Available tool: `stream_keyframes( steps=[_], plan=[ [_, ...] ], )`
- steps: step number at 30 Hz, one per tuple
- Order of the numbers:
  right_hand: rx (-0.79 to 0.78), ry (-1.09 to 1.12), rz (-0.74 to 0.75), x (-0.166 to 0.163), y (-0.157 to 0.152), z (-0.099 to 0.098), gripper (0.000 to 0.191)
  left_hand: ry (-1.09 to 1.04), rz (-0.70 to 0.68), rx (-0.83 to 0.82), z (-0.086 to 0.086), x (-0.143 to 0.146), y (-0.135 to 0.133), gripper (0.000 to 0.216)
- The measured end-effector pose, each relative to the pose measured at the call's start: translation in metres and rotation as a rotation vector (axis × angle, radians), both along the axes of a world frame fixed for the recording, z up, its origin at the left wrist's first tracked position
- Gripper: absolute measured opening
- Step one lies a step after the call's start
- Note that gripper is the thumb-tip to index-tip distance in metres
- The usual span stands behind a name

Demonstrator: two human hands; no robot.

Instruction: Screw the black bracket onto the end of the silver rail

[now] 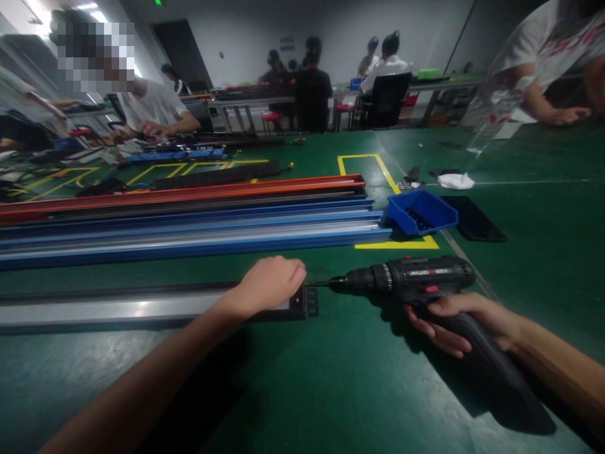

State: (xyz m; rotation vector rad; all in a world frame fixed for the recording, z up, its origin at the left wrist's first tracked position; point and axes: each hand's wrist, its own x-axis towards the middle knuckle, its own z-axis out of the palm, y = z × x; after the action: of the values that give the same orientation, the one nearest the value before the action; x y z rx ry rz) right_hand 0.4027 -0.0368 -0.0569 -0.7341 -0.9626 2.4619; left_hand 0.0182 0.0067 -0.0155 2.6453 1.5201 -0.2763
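My left hand (269, 282) is closed over the right end of a long grey and black metal rail (118, 309) that lies flat on the green table (331, 391). My right hand (466, 325) grips the handle of a black cordless drill (416, 280) lying sideways. The drill's bit points left and meets the black end bracket (309, 301) of the rail, just beside my left hand.
A stack of long blue, grey and orange rails (189, 221) lies behind the rail. A blue bin (422, 212) with dark small parts sits at their right end, beside a black mat (472, 218). Other people work at tables behind and to both sides.
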Motion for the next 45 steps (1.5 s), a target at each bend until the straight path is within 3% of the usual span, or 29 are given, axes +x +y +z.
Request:
stream_keyframes(
  steps=[17, 45],
  plan=[
    [-0.039, 0.005, -0.03, -0.0015, 0.0023, 0.0052, 0.03, -0.042, 0.056, -0.006, 0.0011, 0.0012, 0.0, 0.047],
    [-0.05, -0.016, -0.044, -0.0036, 0.0025, 0.0086, 0.031, -0.028, 0.018, 0.011, -0.0002, 0.0, -0.0001, 0.046]
  ],
)
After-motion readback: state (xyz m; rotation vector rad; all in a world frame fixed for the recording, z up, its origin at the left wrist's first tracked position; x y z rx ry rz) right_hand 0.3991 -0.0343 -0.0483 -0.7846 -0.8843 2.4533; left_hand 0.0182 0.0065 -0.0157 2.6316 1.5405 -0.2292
